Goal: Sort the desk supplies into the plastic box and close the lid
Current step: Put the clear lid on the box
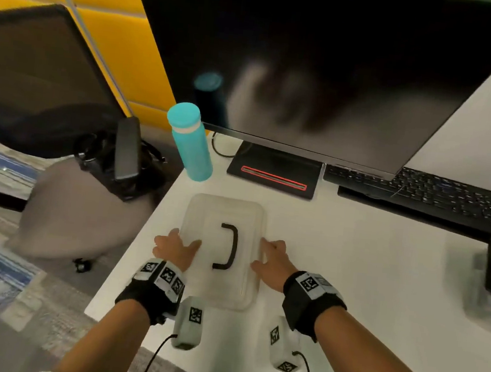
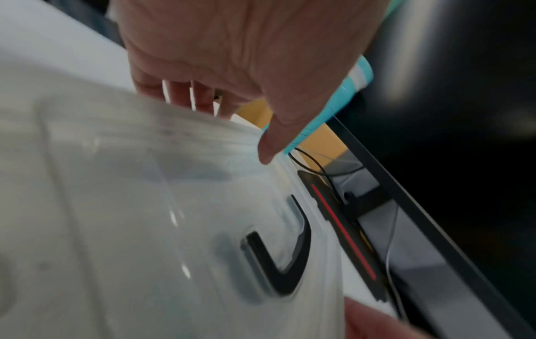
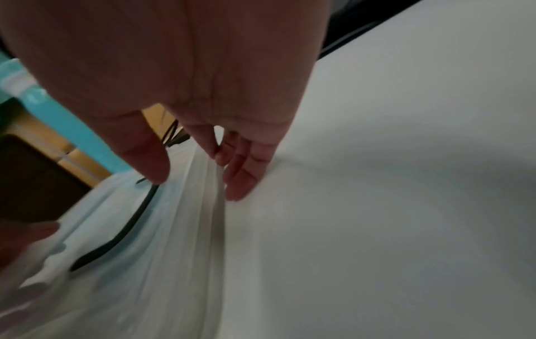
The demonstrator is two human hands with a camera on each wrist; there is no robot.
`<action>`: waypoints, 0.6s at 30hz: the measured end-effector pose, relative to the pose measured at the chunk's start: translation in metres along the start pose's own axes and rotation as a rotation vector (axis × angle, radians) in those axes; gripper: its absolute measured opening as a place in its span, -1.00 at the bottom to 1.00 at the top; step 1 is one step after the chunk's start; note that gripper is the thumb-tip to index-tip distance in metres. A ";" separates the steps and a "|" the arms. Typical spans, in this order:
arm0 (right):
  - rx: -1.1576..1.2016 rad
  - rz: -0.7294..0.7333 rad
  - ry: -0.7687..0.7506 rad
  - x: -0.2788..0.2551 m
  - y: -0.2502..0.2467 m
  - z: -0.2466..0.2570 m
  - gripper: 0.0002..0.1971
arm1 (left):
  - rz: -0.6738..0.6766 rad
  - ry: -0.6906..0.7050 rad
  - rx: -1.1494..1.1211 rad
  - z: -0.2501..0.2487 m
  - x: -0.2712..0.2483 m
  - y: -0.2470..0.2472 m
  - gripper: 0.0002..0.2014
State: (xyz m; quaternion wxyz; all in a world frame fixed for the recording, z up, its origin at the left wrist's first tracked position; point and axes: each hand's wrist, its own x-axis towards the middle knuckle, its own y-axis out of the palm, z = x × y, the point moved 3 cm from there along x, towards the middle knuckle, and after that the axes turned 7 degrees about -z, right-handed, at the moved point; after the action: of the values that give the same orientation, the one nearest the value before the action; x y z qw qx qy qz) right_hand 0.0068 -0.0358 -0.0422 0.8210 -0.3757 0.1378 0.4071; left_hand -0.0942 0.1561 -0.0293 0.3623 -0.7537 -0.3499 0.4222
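A translucent plastic box point(image 1: 226, 211) lies on the white desk point(image 1: 365, 274) with its lid on and a black handle point(image 1: 229, 246) flat on top. My left hand point(image 1: 184, 240) holds its left edge, thumb on the lid and fingers down the side. In the left wrist view the fingers point(image 2: 197, 101) reach behind the lid point(image 2: 130, 206) rim. My right hand point(image 1: 264, 256) holds the right edge, thumb on top; its fingers point(image 3: 240, 181) point down along the box's side point(image 3: 214, 229). The box is blurred. I cannot see what is inside.
A teal bottle point(image 1: 191, 143) stands just behind the box. Behind that are a monitor point(image 1: 325, 73), its black base point(image 1: 272, 173) and a keyboard point(image 1: 419, 189). The desk's left edge runs close to the box, with an office chair point(image 1: 51, 89) beyond.
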 end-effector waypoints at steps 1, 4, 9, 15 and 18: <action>0.066 0.005 -0.008 -0.001 -0.005 -0.002 -0.42 | 0.016 -0.017 -0.111 -0.002 0.005 -0.001 -0.37; 0.227 -0.022 0.011 -0.009 -0.024 -0.012 -0.41 | 0.038 0.064 -0.310 -0.018 0.003 -0.002 -0.50; 0.388 -0.447 -0.051 -0.052 -0.088 -0.027 -0.29 | 0.016 0.478 -0.253 -0.081 -0.043 -0.011 -0.58; 0.132 -0.785 -0.079 -0.135 -0.180 -0.068 -0.55 | 0.102 0.973 -0.176 -0.184 -0.131 0.000 -0.60; 0.240 -0.907 -0.110 -0.185 -0.220 -0.108 -0.75 | 0.114 1.119 -0.239 -0.229 -0.184 0.016 -0.63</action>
State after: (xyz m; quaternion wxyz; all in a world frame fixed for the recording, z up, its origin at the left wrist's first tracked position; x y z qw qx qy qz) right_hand 0.0689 -0.3042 0.0936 0.9598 -0.2782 -0.0375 0.0078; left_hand 0.0397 -0.0628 0.1154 0.3813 -0.9157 -0.1093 -0.0645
